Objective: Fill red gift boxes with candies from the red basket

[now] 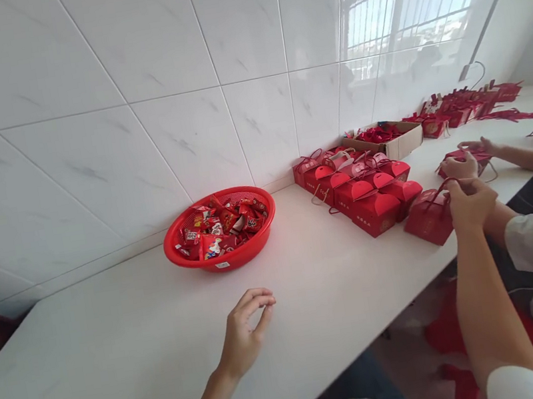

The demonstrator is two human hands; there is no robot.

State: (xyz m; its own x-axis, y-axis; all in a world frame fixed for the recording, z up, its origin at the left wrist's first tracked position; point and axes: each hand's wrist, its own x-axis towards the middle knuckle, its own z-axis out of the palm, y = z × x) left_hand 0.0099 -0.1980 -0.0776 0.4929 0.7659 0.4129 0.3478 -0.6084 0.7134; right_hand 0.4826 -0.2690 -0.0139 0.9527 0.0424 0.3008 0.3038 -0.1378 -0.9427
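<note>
My left hand (pixel 245 331) hovers over the white table in front of a red plastic basket (pixel 224 259). Its fingertips are pressed together in a pinch, and nothing can be made out between them. Red snack packets (pixel 215 241) fill the basket. At the right, my right hand (pixel 472 202) grips the cord handle of a small red gift box (pixel 430 217), which is tilted at the table's front edge. Beside it, to the left, stands a cluster of closed red gift boxes (pixel 376 212).
A cardboard box (pixel 403 139) of red items stands against the tiled wall, with more red boxes (pixel 464 107) behind it. At the right, another person's hands (pixel 461 166) touch a red box. Red stools (pixel 443 326) are below the table (pixel 119 357).
</note>
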